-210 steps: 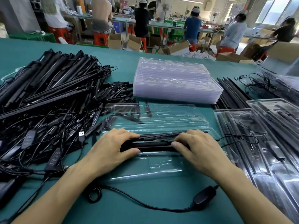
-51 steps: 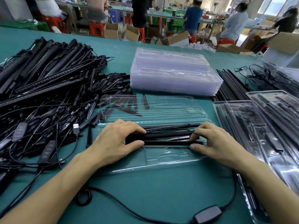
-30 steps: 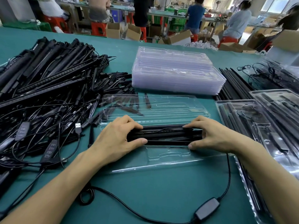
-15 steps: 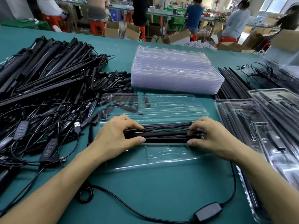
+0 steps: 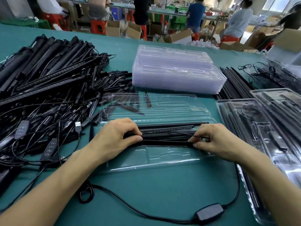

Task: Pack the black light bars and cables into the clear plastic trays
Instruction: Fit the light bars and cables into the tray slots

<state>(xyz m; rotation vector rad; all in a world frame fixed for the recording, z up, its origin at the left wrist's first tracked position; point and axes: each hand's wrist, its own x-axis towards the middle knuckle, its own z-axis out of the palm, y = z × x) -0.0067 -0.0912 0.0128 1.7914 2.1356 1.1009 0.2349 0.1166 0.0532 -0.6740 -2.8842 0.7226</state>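
While your left fingers [image 5: 130, 128] and thumb curl round left end of black light bars [image 5: 166, 136], your right fingers [image 5: 200, 129] pinch right end, thin cable [image 5: 179, 133] running across bars to them. Left hand [image 5: 114, 139], right hand [image 5: 218, 141]: both grasping bundle. Bars lie across middle of open clear plastic tray [image 5: 162, 158]; seated in slots or not, cannot tell. Inline controller [image 5: 209, 212] on cable loop nearest you, on teal table [image 5: 162, 190]. Loose bar pile [image 5: 48, 75] to your left; tray stack [image 5: 175, 74] behind; filled trays [image 5: 260, 128] to your right.

Teal worktable [image 5: 154, 193]; red stools [image 5: 97, 27], cardboard boxes [image 5: 132, 31] behind; bright window [image 5: 275, 4] top rt.
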